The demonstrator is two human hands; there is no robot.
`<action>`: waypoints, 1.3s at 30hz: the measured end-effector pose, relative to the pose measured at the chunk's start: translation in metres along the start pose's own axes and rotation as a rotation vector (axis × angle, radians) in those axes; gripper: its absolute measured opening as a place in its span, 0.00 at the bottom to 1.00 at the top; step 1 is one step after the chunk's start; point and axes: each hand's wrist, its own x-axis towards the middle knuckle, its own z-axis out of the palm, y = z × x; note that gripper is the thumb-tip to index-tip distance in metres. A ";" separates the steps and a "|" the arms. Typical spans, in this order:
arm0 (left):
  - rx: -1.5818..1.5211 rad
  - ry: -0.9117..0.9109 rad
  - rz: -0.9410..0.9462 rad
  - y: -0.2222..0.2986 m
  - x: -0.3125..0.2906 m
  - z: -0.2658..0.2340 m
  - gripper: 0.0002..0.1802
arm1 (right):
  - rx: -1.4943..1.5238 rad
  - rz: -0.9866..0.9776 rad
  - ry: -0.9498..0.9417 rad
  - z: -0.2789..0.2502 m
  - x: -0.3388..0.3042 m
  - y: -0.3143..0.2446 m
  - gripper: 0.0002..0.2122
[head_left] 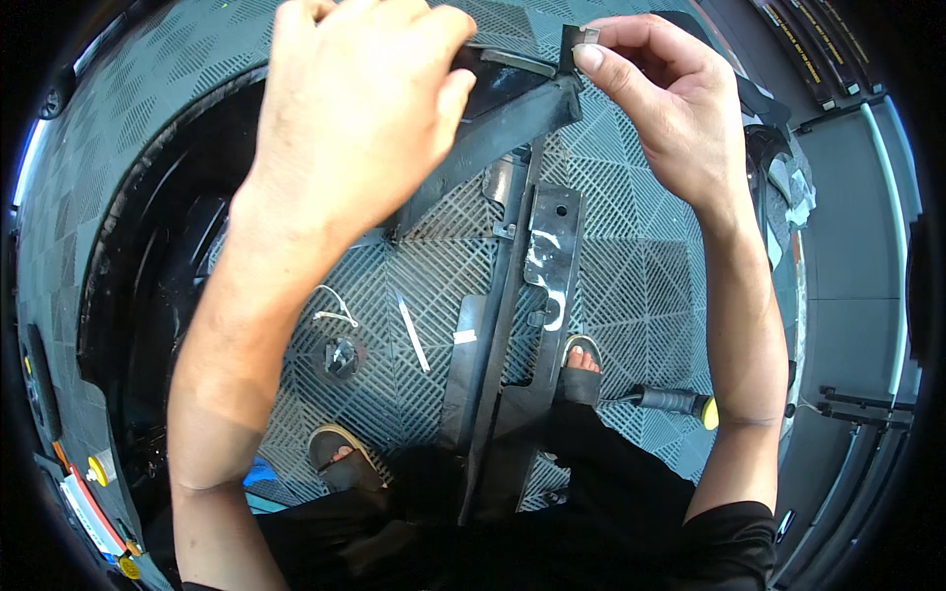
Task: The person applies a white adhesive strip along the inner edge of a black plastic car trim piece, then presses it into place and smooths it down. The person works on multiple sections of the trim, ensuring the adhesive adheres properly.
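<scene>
A large glossy black curved car body panel (148,197) arcs down the left side and ends in a dark flap-like part (522,123) at top centre. Over its upper part is my left hand (355,108), fingers curled and thumb drawn in; what they hold is hidden, and the fingertips run toward the top edge. At the panel's far end, my right hand (675,98) pinches a small flat strip (581,44), dark with a greyish part, between thumb and forefinger. The strip touches or overlaps the panel's tip; I cannot tell whether it is attached.
Between my feet stands a long black bracket-like part (552,246). A white stick (412,330), a white loop of cord (337,307) and a small clear cup (342,357) lie on the grey grid floor. A yellow-ended tool (680,402) is beside my right foot. Dark cabinets (847,246) line the right.
</scene>
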 end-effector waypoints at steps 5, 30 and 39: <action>-0.059 -0.025 -0.139 -0.014 -0.006 -0.003 0.12 | -0.056 0.004 -0.011 0.006 0.004 -0.012 0.13; -0.050 0.070 -0.055 -0.030 -0.004 0.005 0.13 | -0.346 -0.535 0.062 0.021 0.029 -0.023 0.07; -0.063 0.079 -0.086 -0.023 -0.004 0.001 0.14 | -0.395 -0.501 0.077 0.026 0.028 -0.023 0.06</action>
